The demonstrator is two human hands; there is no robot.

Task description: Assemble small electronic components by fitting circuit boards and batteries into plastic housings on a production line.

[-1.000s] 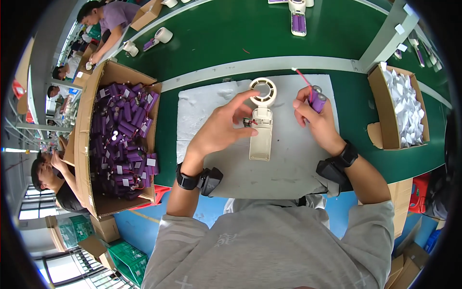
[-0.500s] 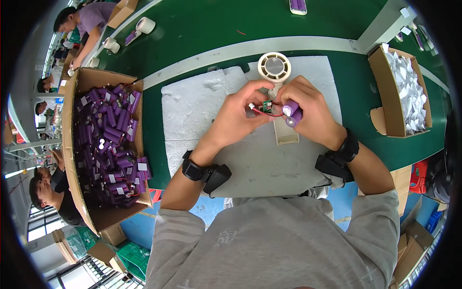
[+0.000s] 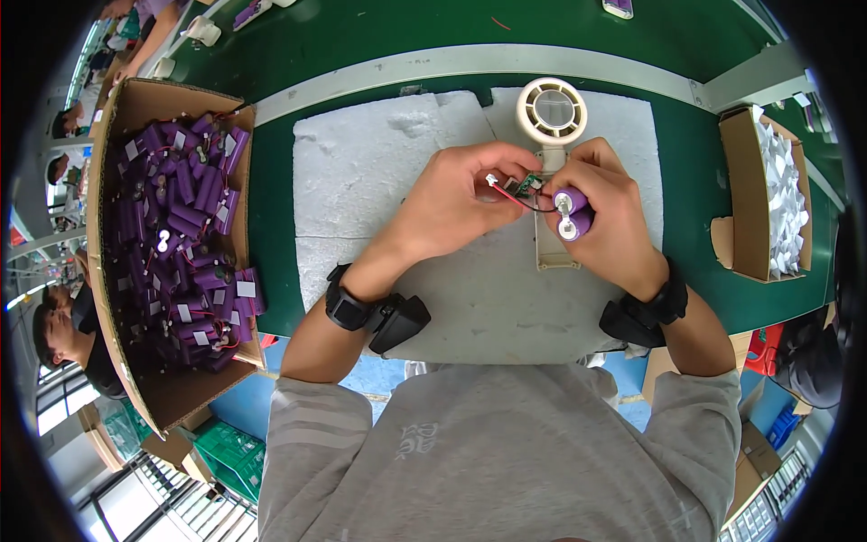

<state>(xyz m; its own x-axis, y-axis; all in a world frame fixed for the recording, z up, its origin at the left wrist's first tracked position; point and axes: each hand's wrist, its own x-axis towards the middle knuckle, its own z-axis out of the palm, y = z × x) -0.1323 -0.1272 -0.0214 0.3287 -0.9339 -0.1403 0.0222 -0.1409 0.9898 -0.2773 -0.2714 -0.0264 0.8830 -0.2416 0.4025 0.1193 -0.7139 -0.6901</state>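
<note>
A pair of purple battery cells (image 3: 573, 214) is wrapped in my right hand (image 3: 614, 208), end faces toward me. From them red and dark wires (image 3: 513, 197) run to a small white connector at my left hand. A small green circuit board (image 3: 529, 185) is pinched by my left hand (image 3: 465, 194), its edge close to my right fingertips. Beneath both hands lies a cream handheld fan (image 3: 552, 110) with a round grille. Its handle shell (image 3: 555, 255) reaches toward me, partly hidden by my hands.
On the left stands a cardboard box (image 3: 131, 98) of purple battery packs with wires. Another box (image 3: 748, 194) at the right holds white paper pieces. White foam sheets (image 3: 361, 163) and a grey mat (image 3: 488, 316) cover the green table. A metal rail (image 3: 388, 74) crosses behind; a co-worker's arm (image 3: 149, 45) shows far left.
The view has shifted, so the boxes sit further left and lower right. My right hand has turned the battery cells to show their ends more fully. Both hands keep their hold.
</note>
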